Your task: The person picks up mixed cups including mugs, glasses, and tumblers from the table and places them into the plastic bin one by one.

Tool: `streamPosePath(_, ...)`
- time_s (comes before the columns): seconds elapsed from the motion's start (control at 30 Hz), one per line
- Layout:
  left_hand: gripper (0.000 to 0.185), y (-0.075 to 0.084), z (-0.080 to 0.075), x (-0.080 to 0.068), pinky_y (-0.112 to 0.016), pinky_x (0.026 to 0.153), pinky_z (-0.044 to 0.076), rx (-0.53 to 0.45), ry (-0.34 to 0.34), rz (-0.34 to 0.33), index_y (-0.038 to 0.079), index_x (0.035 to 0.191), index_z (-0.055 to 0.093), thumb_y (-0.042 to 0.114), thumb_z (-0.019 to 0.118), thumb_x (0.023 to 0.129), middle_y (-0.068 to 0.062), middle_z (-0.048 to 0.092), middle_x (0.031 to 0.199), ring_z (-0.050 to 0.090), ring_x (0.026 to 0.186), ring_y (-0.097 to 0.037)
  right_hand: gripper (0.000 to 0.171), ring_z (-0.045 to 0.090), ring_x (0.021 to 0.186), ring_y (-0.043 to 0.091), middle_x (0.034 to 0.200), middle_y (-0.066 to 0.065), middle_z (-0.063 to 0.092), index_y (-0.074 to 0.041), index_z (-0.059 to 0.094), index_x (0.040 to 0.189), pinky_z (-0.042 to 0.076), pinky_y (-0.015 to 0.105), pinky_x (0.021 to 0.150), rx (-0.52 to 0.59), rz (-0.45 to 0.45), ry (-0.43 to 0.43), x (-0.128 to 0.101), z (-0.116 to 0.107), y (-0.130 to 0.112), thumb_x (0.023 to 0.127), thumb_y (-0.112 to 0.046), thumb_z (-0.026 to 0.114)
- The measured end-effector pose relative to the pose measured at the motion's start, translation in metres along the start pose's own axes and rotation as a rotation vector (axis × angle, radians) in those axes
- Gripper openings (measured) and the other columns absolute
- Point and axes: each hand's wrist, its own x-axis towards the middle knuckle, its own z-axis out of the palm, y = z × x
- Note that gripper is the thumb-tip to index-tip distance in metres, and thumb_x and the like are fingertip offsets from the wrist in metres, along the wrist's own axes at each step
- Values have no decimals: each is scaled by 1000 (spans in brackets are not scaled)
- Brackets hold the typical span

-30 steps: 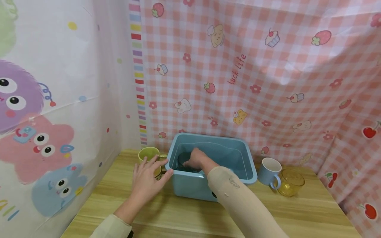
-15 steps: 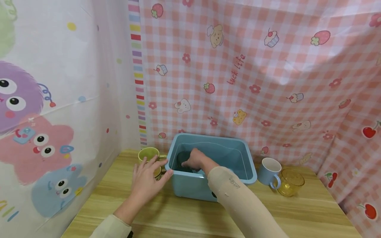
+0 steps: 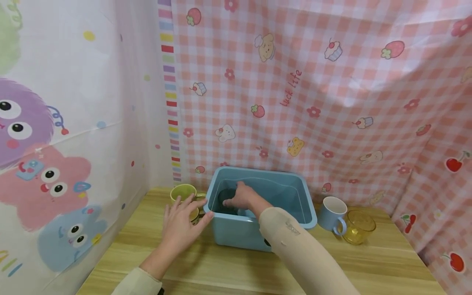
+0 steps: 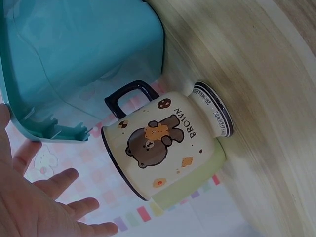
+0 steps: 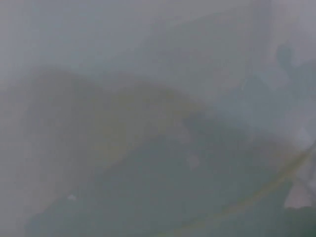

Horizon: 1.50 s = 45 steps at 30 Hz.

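Observation:
My right hand reaches down inside the blue plastic bin, its thumb stretched over a dark green, rounded vessel at the bin's left end. The far fingers are hidden, so I cannot tell whether they grip it. In the blurred right wrist view the vessel fills the lower part, crossed by a yellowish line. My left hand is spread with fingertips right at the bin's left rim. Just past those fingers stands a cream mug with a bear print and dark handle.
A yellow-green mug stands behind the cream one, left of the bin. To the bin's right are a light blue mug and an amber glass cup. A checked pink cloth hangs behind the wooden table.
My right thumb has shifted slightly left inside the bin, and more of the dark green vessel shows. My left hand keeps its place by the rim. The head view has tilted up a little.

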Motion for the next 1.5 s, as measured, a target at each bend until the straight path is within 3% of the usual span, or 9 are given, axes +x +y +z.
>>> streamPosePath(0.23, 56, 0, 0, 0, -86, 121, 13, 9, 1, 3, 29, 142, 70, 65, 66, 99, -15, 51, 164, 33, 156, -57, 89, 44, 155, 39, 172, 18, 37, -21, 32, 169, 44, 59, 122, -242, -117, 58, -4, -7, 4, 97, -51, 77)
streamPosePath(0.43, 56, 1, 0, 0, -86, 121, 12, 14, -1, 4, 29, 142, 70, 64, 65, 99, -16, 51, 164, 33, 156, -58, 89, 36, 160, 44, 177, 14, 30, -33, 31, 169, 39, 64, 125, -349, -227, 99, -10, -17, 15, 96, -59, 75)
streamPosePath(0.67, 56, 1, 1, 0, -87, 121, 12, 17, 3, 12, 28, 142, 70, 64, 65, 99, -15, 51, 164, 33, 156, -59, 94, 19, 166, 46, 179, 15, 23, -37, 25, 171, 22, 68, 132, -377, -279, 107, -21, -35, 30, 95, -66, 71)
streamPosePath(0.9, 57, 2, 0, 0, -86, 121, 12, 10, -1, 8, 29, 142, 70, 65, 65, 99, -15, 51, 165, 31, 157, -58, 96, 12, 167, 48, 180, 18, 18, -35, 21, 172, 15, 70, 132, -368, -278, 107, -35, -57, 46, 96, -67, 69)
streamPosePath(1.2, 57, 2, 0, 0, -86, 121, 14, 43, -1, 14, 28, 142, 70, 65, 66, 99, -15, 52, 164, 34, 155, -58, 98, 16, 166, 48, 179, 19, 21, -31, 24, 172, 17, 72, 130, -335, -274, 168, -54, -87, 69, 94, -65, 72)
streamPosePath(1.5, 56, 4, -2, 0, -87, 120, 14, 69, -4, 27, 27, 141, 71, 64, 65, 100, -16, 52, 164, 33, 155, -59, 103, 29, 160, 53, 176, 24, 24, -26, 20, 173, 35, 74, 122, -333, -233, 237, -72, -124, 101, 94, -64, 74)
